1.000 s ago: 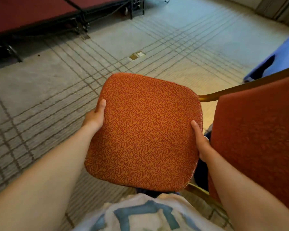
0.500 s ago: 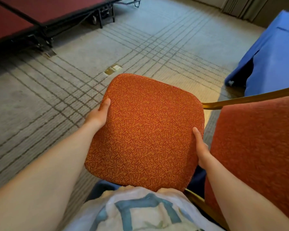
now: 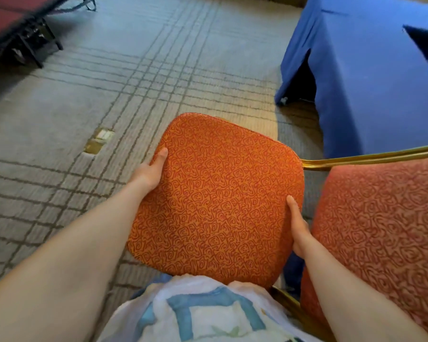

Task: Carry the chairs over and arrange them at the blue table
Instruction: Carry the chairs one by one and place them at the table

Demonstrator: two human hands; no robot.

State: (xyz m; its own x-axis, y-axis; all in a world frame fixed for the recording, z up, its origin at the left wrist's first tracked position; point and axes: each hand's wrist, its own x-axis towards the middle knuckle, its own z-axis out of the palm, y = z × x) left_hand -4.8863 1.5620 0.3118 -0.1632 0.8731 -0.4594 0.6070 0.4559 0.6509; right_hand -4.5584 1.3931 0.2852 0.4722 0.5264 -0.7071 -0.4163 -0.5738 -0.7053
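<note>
The person holds one chair in front of their belly, over the grey carpet. Its orange seat faces up at the camera. The chair lies left to right across the view: the seat is on the left and the red backrest is on the right, close to the right arm. A gold bar of the frame runs from the seat's far right corner out to the right edge of the view. The legs are hidden under the seat.

The left hand grips the left edge of the seat, with the thumb on top and the fingers tucked under it. The right hand grips the right edge, between the seat and the backrest, with the thumb on top too.

The blue table stands ahead on the right, with its cloth hanging down to the carpet. The chair is near it but not touching; a strip of carpet shows between them. A small brass plate sits in the carpet left of the seat. A dark red platform is in the far left corner.
</note>
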